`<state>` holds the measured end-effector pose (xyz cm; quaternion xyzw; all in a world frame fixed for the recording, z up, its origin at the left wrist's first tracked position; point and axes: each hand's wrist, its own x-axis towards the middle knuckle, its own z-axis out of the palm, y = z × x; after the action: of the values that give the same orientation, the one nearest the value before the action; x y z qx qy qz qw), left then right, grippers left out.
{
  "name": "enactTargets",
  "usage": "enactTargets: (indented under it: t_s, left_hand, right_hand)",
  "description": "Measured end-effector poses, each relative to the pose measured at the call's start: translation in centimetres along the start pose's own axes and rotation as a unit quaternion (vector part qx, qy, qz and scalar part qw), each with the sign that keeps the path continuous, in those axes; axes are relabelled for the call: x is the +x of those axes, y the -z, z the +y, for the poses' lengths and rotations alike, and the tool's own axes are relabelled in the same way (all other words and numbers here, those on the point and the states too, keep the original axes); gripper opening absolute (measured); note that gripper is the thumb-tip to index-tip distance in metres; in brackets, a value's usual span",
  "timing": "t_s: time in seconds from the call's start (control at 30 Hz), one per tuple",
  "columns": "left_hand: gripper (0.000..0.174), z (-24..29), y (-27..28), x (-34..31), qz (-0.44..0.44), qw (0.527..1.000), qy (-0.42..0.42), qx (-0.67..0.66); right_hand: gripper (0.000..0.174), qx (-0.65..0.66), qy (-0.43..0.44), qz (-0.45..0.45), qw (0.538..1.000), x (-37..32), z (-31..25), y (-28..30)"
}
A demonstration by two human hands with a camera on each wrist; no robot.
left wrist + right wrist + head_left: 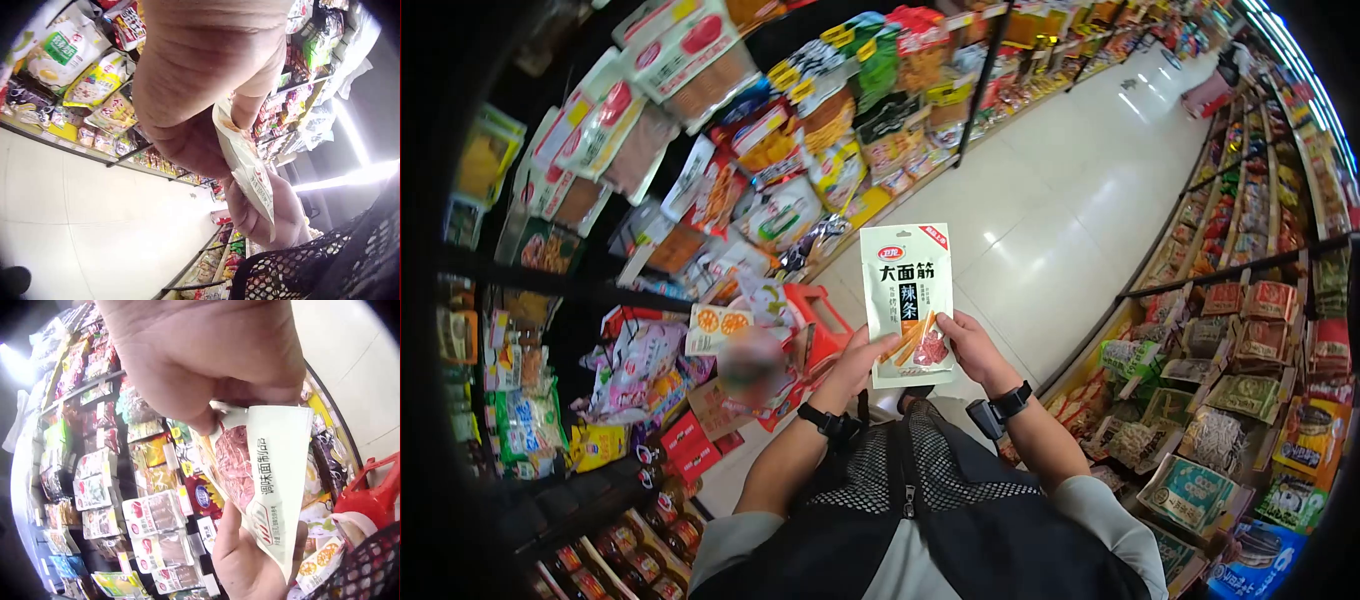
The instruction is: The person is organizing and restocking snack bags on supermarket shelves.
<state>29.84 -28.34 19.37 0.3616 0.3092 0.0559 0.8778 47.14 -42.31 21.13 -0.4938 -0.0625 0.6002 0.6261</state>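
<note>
A pale snack packet (908, 300) with black characters and a red logo is held upright before the body in the head view. The left hand (855, 362) pinches its lower left edge, thumb on the front. On the lower right edge the right hand (977, 352) grips it, thumb also on the front. In the left wrist view the packet (247, 165) appears nearly edge-on below the left hand (209, 69). The right wrist view shows the packet's printed side (269, 469) between the right hand (212, 356) and the left hand (250, 565); fingers behind it are hidden.
Shelves of bagged snacks (800, 120) line the left, and more packed shelves (1220, 380) stand on the right. A tiled aisle floor (1040, 220) runs between them. A red plastic basket or stool (825, 325) is beside the left hand. Someone stands at the aisle's far end.
</note>
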Motion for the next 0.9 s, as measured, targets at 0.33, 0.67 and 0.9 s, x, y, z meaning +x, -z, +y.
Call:
enactTargets:
  t_s: [0.33,0.67,0.9]
  left_hand:
    - [0.039,0.9,-9.0,8.9,-0.090,0.988,0.024,0.126]
    - [0.040,2.5,-17.7,26.6,-0.184,0.959,0.088,0.196]
    - [0.037,8.2,-25.4,40.4,-0.222,0.952,0.083,0.193]
  right_hand:
    - [0.036,0.031,0.078,0.092,0.992,-2.1,-5.1,9.0]
    - [0.033,0.053,0.130,0.175,0.975,1.5,-14.6,20.6]
    - [0.032,0.005,0.111,0.198,0.974,7.1,-28.3,27.5]
